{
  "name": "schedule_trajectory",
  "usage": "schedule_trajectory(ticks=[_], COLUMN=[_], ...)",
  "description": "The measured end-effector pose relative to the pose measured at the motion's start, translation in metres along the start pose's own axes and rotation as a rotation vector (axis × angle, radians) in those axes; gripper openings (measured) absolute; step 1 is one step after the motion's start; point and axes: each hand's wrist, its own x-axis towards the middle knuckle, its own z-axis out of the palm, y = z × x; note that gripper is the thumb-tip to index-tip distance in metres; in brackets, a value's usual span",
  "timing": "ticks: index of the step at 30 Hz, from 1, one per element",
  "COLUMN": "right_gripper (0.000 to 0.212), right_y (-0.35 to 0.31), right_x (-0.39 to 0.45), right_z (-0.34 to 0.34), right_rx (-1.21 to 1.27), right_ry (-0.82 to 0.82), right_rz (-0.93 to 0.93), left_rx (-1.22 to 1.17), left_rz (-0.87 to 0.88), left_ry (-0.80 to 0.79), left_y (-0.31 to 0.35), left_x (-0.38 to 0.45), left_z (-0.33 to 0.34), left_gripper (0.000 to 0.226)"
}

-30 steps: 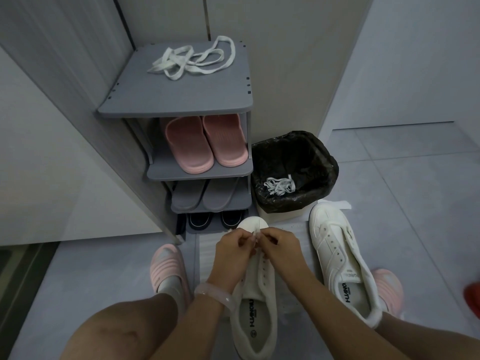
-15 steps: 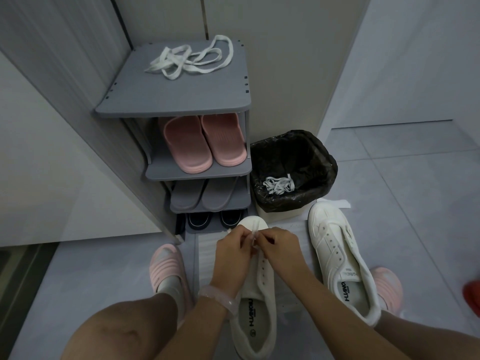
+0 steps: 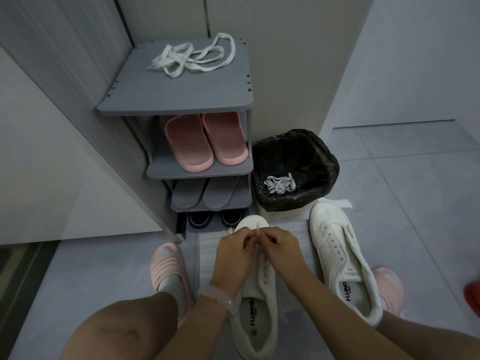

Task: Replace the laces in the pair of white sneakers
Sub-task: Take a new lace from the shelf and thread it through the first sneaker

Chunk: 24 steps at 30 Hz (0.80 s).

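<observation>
The grey four-tier shoe rack fills the upper centre of the frame, and loose on its top shelf lies a long, flat white lace — by my reading the one spare replacement not yet used. Right of the rack, the black-lined waste bin holds a small bundle of white laces, apparently the discarded old ones, so stripping looks finished.

Both sneakers are on the floor with toes toward the top of the frame and heels toward the bottom. The bare white sneaker at right centre shows empty eyelets and leans its long axis slightly, toe up-left. The white sneaker being laced at bottom centre runs almost straight up the frame.

Over its toe end, the left hand and the right hand each pinch a thin white lace end, fingers curled close together. Threading seems only at the lowest eyelets — most lacing remains, both shoes.
</observation>
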Motion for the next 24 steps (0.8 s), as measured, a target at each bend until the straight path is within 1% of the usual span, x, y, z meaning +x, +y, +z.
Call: schedule_trajectory(ticks=[3,4,5,6,8,9,11,12,13,15,16,18,21,23,24], right_gripper=[0.022,0.021,0.019,0.019,0.021,0.023,0.028,0.03,0.031,0.031,0.03,0.028,0.027,0.026,0.026], right_y=[0.001,0.002,0.003,0.004,0.003,0.0,-0.005,-0.008,-0.013,-0.026,-0.036,-0.064,-0.111,-0.125,-0.126], right_x=[0.0,0.0,0.002,0.003,0.003,0.002,-0.001,-0.002,-0.004,-0.005,-0.005,-0.006,-0.012,-0.016,-0.017], right_z=[0.002,0.003,0.003,0.003,0.005,0.006,0.01,0.01,0.01,0.004,-0.001,-0.016,-0.05,-0.068,-0.072], right_rx=[0.022,0.05,0.085,0.131,0.241,0.272,0.251,0.232,0.221,0.248,0.295,0.435,0.643,0.754,0.78], right_ry=[0.062,0.1,0.129,0.138,0.1,0.071,0.038,0.033,0.033,0.045,0.046,0.036,0.027,0.023,0.016], right_rz=[0.007,0.027,0.047,0.065,0.107,0.129,0.14,0.137,0.135,0.136,0.126,0.041,-0.082,-0.119,-0.119], left_rx=[0.193,0.242,0.275,0.285,0.283,0.284,0.328,0.357,0.382,0.411,0.44,0.485,0.437,0.391,0.322], left_rz=[0.028,0.057,0.099,0.16,0.281,0.31,0.295,0.284,0.274,0.254,0.253,0.249,0.197,0.168,0.14], left_ry=[0.023,0.003,-0.063,-0.166,-0.402,-0.485,-0.56,-0.565,-0.566,-0.58,-0.606,-0.63,-0.622,-0.617,-0.603], left_y=[0.002,0.003,0.004,0.004,0.001,-0.001,-0.01,-0.013,-0.015,-0.011,-0.009,-0.005,-0.006,-0.005,-0.003], left_x=[-0.002,-0.003,-0.004,-0.005,-0.012,-0.017,-0.022,-0.024,-0.025,-0.024,-0.024,-0.024,-0.024,-0.025,-0.025], left_z=[-0.006,-0.009,-0.012,-0.014,-0.016,-0.016,-0.014,-0.012,-0.01,-0.009,-0.009,-0.008,-0.005,-0.006,-0.007], left_gripper=[0.012,0.011,0.012,0.017,0.034,0.043,0.06,0.063,0.062,0.048,0.041,0.04,0.04,0.039,0.038])
